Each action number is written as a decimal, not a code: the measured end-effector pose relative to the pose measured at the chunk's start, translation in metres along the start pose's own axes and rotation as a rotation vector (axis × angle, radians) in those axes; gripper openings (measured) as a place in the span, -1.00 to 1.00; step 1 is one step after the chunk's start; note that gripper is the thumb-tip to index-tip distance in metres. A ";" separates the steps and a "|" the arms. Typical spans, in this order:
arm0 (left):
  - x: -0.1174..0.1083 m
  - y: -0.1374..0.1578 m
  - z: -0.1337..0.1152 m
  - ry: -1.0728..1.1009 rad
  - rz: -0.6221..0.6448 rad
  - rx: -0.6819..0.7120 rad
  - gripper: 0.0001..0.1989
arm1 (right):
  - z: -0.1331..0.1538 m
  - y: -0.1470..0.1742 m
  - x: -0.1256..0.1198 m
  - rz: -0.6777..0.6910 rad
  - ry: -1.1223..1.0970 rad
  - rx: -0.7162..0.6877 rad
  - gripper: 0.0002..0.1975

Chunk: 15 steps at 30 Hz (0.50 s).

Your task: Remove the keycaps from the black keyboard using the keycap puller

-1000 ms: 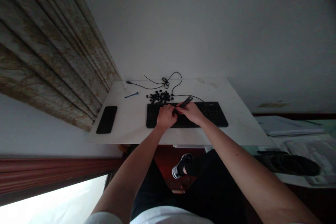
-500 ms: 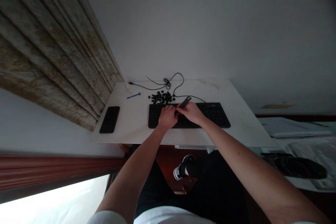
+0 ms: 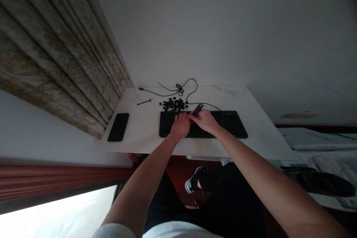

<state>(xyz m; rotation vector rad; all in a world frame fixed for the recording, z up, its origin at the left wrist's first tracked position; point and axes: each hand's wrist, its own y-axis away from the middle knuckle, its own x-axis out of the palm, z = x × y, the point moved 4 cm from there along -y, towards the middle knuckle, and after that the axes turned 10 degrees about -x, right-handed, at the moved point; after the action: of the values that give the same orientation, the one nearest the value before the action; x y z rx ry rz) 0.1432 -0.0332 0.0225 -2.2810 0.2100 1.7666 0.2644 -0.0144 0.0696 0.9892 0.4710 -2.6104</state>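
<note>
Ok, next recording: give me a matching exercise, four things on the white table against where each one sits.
Things:
1. black smartphone
2. thin blue plastic stick
3. pile of loose black keycaps
4. dark flat tool

Places:
A. held in the right hand, over the black keyboard
B. just behind the keyboard
C. near the table's left edge, by the curtain
D. back left, near the cable's plug

Pairs: 1-C, 2-D, 3-B, 4-A

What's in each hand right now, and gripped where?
Right hand pinches a dark slim tool by its lower end. Left hand rests on the keyboard; nothing visibly held.
</note>
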 end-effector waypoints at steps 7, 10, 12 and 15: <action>0.000 -0.001 0.000 0.010 0.013 -0.002 -0.68 | -0.006 0.005 0.005 -0.035 -0.080 0.028 -0.86; 0.001 -0.001 0.000 0.008 0.000 -0.006 -0.70 | 0.003 0.000 -0.006 -0.084 -0.075 0.015 -0.85; 0.001 0.000 0.000 0.000 -0.007 -0.004 -0.72 | 0.017 -0.011 -0.022 -0.124 -0.031 -0.010 -0.85; 0.000 0.000 0.000 0.019 -0.008 -0.006 -0.76 | 0.040 -0.031 -0.045 -0.100 0.082 -0.041 -0.88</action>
<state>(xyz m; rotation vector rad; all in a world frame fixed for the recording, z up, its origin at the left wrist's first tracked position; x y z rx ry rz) 0.1432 -0.0330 0.0228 -2.3002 0.1992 1.7439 0.2607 0.0050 0.1345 1.0886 0.6065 -2.6433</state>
